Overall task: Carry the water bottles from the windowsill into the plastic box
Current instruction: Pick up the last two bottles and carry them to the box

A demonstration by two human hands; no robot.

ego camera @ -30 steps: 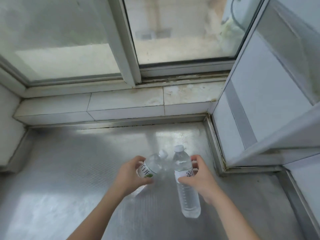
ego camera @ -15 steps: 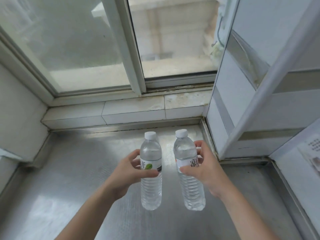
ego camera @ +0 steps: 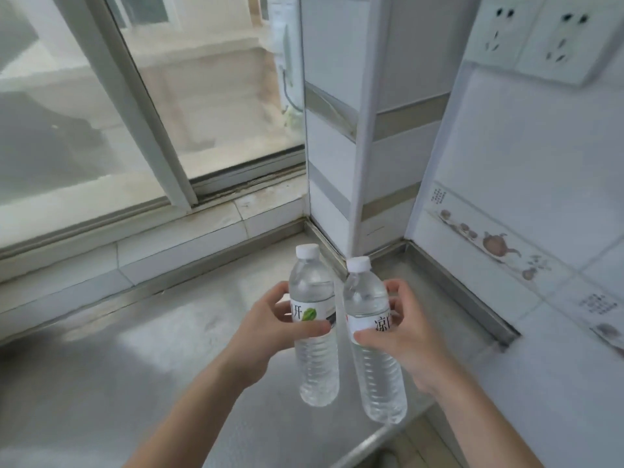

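Above the steel counter [ego camera: 141, 359], my left hand [ego camera: 270, 329] clamps the left bottle [ego camera: 315, 332] and my right hand [ego camera: 401, 336] the right bottle [ego camera: 374, 342], both upright, just beside each other.

Soft daylight comes in through the window [ego camera: 141, 106] at ten to twelve o'clock, bright but hazy, and the glass looks milky. The steel counter [ego camera: 141, 359] throws back pale glare patches toward nine o'clock. Shadows are faint; a dim band lies at the far nine o'clock edge. Wide-angle bending tilts the wall corner [ego camera: 363, 130] and sockets [ego camera: 540, 32] near one o'clock. Motion blur smears the edges and tile pattern [ego camera: 496, 244] at three o'clock.
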